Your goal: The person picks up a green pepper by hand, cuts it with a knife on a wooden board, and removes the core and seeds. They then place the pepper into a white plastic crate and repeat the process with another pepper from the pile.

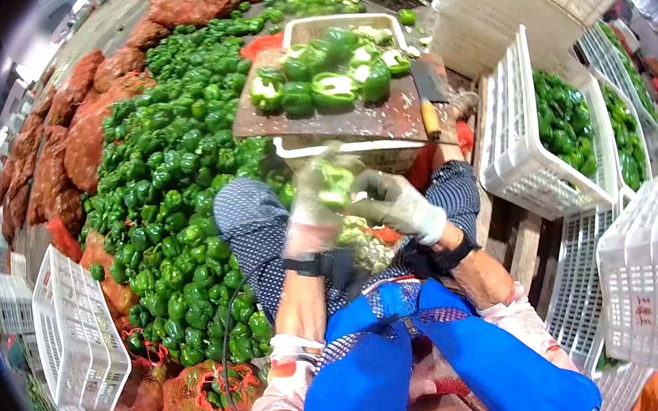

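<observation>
Both of my hands wear whitish gloves and meet above my lap. A cut green pepper piece (335, 184) is in my left hand (314, 199), whose fingers are wrapped round it and blurred by motion. Close beside it on the right, my right hand (398, 202) has its fingers bent and pressed together near the pepper; what they hold, if anything, is too small to tell. Beyond the hands, halved peppers (334, 89) lie on a brown board (254, 120). A cleaver (429, 105) with a wooden handle rests at the board's right side.
A large heap of whole green peppers (177, 223) spreads on the left, with red mesh sacks (105, 125) behind it. White crates (517, 143) with peppers stand on the right, and another white crate (80, 331) is at the left. Pale scraps (370, 249) lie between my knees.
</observation>
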### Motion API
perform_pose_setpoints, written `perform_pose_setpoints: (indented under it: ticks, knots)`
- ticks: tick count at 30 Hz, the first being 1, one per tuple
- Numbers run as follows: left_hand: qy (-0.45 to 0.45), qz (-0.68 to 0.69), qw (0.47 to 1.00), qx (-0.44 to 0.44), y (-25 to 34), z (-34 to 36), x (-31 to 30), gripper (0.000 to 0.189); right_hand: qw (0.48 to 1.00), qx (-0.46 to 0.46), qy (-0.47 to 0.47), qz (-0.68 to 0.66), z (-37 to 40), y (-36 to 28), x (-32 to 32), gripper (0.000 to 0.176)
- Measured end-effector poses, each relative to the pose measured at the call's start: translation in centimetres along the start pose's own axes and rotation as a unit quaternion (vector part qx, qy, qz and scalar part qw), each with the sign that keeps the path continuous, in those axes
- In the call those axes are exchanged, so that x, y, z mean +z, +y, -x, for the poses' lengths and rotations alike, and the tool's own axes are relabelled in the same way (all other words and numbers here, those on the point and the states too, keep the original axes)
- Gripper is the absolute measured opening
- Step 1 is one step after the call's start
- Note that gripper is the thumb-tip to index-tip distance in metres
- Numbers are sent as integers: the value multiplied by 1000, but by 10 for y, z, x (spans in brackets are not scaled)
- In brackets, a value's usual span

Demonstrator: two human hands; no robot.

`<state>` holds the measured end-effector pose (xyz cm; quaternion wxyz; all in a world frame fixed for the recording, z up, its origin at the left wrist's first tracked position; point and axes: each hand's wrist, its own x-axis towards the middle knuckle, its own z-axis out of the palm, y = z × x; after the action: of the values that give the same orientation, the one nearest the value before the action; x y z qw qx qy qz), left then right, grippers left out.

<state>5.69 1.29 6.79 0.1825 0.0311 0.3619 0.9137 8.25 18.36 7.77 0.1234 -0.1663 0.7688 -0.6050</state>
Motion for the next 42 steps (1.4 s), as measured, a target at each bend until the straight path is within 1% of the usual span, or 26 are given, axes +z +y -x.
perform_pose_setpoints:
  ticks: [2,3,5,6,7,9,11,12,13,14,15,18,19,21,22,23,25,27,28,31,33,34,35,38,40,42]
  knots:
    - [-24,119,991,57,-4,-3,-19,54,995,71,-37,-62,5,-27,-18,28]
    - [-19,173,983,64,3,1,-11,56,980,-151,-33,123,-7,-6,-22,35]
    - [-1,148,988,44,16,8,-5,66,922,-70,-5,381,-5,15,-31,39]
    - [-24,146,988,41,14,5,-10,67,922,-123,16,368,-7,15,-34,40]
    - [-46,145,988,39,9,2,-16,67,958,-125,44,254,-3,16,-31,39]
    - [-24,118,991,54,2,1,-17,66,984,-71,38,156,-1,-5,-14,38]
    - [-11,79,994,73,-13,-6,-15,65,956,-61,-10,287,-9,-12,0,39]
    - [49,-48,994,87,-16,-7,-20,70,922,-43,-44,383,-18,7,11,31]
    - [36,-101,993,53,-17,-8,-9,74,925,-41,1,377,-20,16,18,37]
    - [-44,-48,997,46,-21,-9,-23,75,925,-18,-6,378,-19,23,14,36]
    - [-39,-22,996,81,-30,-14,-27,73,942,14,1,335,-14,14,5,39]
    - [2,10,999,32,-32,-8,-41,68,986,-73,121,93,1,11,-42,51]
    - [-6,12,1000,24,-32,-14,-54,64,982,122,94,-106,14,-6,-68,52]
    - [-17,8,1000,8,-29,-13,-53,60,906,-50,245,-343,32,22,-123,41]
    - [-14,16,1000,10,-29,-12,-45,57,730,-139,262,-616,40,35,-156,26]
    - [-24,70,997,9,-33,-16,-47,56,723,-160,314,-594,52,44,-177,16]
    - [-15,63,998,12,-39,-16,-46,55,761,-186,358,-507,52,43,-202,29]
    - [-16,60,998,-5,-44,-23,-47,53,881,-11,339,-330,37,9,-164,28]
    - [-14,68,997,-13,-48,-25,-51,52,918,32,317,-236,19,25,-155,31]
    - [21,58,996,-59,-44,-32,-44,47,971,79,211,-78,-37,41,-142,44]
    - [36,60,996,-58,-42,-30,-44,41,975,100,200,-4,-83,28,-134,57]
    - [33,76,995,-59,-46,-33,-55,41,954,162,227,110,-102,11,-130,75]
    - [30,93,993,-61,-51,-35,-67,41,935,155,235,216,-133,36,-133,88]
    - [44,62,996,-44,-48,-32,-66,57,918,197,224,262,-196,70,-123,106]
    - [61,54,995,-62,-44,-33,-69,65,894,200,210,342,-204,82,-118,102]
    - [62,65,994,-57,-39,-32,-70,56,913,197,232,272,-191,82,-120,94]
